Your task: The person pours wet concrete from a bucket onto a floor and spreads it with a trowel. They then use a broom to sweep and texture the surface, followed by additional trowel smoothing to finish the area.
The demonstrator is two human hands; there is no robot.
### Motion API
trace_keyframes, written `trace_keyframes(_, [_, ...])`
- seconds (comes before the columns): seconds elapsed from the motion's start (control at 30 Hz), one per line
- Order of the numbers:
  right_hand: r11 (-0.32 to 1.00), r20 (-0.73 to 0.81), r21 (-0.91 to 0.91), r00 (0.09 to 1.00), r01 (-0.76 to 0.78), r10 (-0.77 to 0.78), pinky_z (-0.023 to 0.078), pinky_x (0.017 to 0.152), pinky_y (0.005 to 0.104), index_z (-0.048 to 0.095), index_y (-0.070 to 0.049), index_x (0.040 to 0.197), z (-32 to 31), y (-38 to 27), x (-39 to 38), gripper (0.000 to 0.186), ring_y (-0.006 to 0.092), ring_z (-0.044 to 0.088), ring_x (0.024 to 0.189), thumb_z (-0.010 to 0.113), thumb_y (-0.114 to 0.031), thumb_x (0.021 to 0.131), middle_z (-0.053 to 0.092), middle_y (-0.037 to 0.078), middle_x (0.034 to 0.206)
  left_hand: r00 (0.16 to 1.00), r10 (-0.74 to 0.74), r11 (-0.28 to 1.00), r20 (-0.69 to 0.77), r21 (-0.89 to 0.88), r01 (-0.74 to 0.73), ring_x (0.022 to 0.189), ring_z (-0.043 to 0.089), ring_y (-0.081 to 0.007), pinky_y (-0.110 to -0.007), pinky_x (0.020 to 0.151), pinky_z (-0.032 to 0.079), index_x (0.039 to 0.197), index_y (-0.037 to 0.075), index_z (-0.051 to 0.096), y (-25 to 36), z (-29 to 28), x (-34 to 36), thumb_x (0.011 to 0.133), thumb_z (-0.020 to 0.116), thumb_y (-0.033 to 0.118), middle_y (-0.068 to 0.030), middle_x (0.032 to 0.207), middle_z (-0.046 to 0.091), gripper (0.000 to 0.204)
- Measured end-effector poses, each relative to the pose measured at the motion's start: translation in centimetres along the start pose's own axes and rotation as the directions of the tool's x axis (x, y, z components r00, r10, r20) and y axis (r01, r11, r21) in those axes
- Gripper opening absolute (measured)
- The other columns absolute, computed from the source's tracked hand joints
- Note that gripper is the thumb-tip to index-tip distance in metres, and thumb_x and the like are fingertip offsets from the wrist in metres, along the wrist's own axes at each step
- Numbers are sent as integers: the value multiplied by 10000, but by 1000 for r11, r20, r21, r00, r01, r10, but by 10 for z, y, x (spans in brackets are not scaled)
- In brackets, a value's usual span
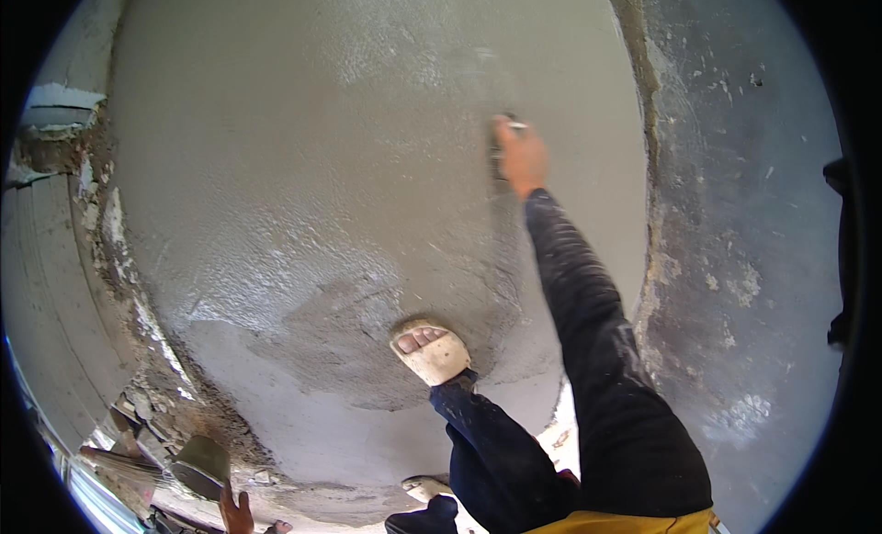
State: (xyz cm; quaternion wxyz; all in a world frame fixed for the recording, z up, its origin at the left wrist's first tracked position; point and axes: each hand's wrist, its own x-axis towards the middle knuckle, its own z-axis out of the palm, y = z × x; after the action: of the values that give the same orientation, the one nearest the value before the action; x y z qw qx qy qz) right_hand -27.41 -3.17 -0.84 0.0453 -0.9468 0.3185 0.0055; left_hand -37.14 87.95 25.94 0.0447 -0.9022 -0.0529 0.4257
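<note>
My right hand [525, 157], a little smeared by motion, is closed around a trowel [499, 155] that is mostly hidden beneath it. The trowel lies against a wide area of wet grey cement [367, 157]. My right arm, in a dark sleeve splashed with cement, reaches forward over this surface. I cannot make out my left hand. At the lower left edge another hand [237, 514], its arm out of the picture, is beside a grey-green container [202, 465]; whose hand it is cannot be told for sure.
One foot in a cream slipper [432, 352] is on the cement, a second slipper [425, 487] nearer the bottom. A dark scuffed grey surface [744, 240] runs along the right. Broken rubble [147, 401] and grey boards [60, 286] border the left side.
</note>
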Motion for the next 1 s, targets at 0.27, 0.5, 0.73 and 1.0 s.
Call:
trace_keyframes(0.27, [203,255,723,528,-660,810,540,593,422,677,112,1141,-9,156,-30,708,303,688,690,535,-569,1006,701,188,843,899,-315,851,303,-330,409,1365,522,-356,-490,1120,459,1530,28,486,-28,38,-93,1020,638,458,-234,1481,547,684])
trace_keyframes(0.5, [295,311,835,841,-464,443,463,476,373,643,4,808,-9,-13,99,588,176,526,518,593,-553,991,541,42,673,910,-250,803,330,-455,385,1367,523,-346,-485,1121,464,1533,41,485,3,50,-102,1036,616,435,-204,1508,533,648])
trace_keyframes(0.73, [758,354,650,906,-59,-233,551,805,437,687,25,1207,-16,-241,73,687,296,713,895,599,-610,959,742,177,939,968,-88,792,234,-574,211,1369,523,-337,-479,1122,470,1537,54,483,-5,59,-103,1052,594,412,-175,1534,518,612])
trace_keyframes(1.0, [765,329,589,942,-262,69,555,722,507,674,-15,1193,-6,-93,-47,608,394,728,830,609,-576,969,734,238,880,892,-248,612,378,-653,447,1399,504,-327,-451,1148,446,1534,64,473,-6,50,-65,1025,630,349,-136,1620,427,604])
